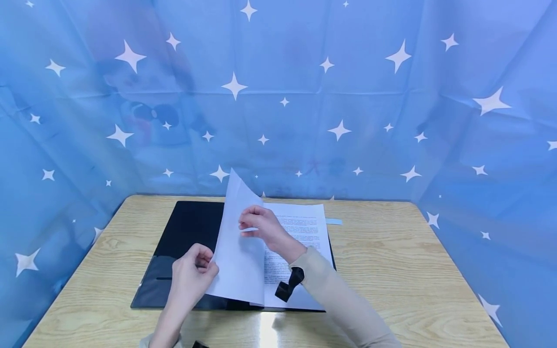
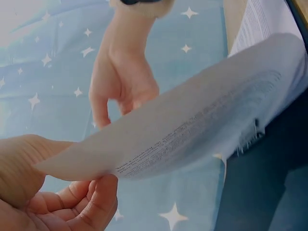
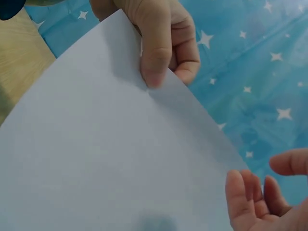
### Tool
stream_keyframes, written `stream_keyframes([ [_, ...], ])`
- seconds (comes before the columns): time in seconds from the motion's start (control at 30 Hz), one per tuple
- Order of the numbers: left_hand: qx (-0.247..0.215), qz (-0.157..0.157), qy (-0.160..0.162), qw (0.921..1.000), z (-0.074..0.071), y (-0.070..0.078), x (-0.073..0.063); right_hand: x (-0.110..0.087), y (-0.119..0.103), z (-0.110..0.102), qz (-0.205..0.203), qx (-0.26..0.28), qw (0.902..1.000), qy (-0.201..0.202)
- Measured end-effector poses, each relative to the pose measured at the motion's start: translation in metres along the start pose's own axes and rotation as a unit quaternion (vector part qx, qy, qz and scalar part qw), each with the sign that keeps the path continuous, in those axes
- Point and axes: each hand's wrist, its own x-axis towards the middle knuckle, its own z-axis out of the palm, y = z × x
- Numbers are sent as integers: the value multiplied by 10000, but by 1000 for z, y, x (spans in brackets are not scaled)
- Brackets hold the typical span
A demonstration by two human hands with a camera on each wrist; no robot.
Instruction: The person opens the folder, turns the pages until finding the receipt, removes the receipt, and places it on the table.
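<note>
One white sheet (image 1: 239,263), raised over an open black folder (image 1: 197,227) on the table (image 1: 391,270); left edge pinched by the left hand (image 1: 192,270), apparently to hold it clear of the printed page (image 1: 300,232) at right. One right hand (image 1: 267,231), fingers loosely bent, gripping nothing, beside the sheet. One blue tab (image 1: 334,221), far right.

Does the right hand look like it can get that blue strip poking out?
Probably yes: the right hand isn't seen pinching anything, and nothing covers the part of the blue strip that sticks out beside the printed page.
</note>
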Motion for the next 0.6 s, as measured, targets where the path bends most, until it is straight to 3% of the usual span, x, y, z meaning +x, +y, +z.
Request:
stream_keyframes([
  [0.17, 137, -215, 47, 9997, -4, -14, 3, 1, 4, -16, 97, -22, 9999, -25],
  [0.6, 606, -337, 112, 9975, -8, -45, 6, -2, 6, -51, 92, -56, 9999, 48],
])
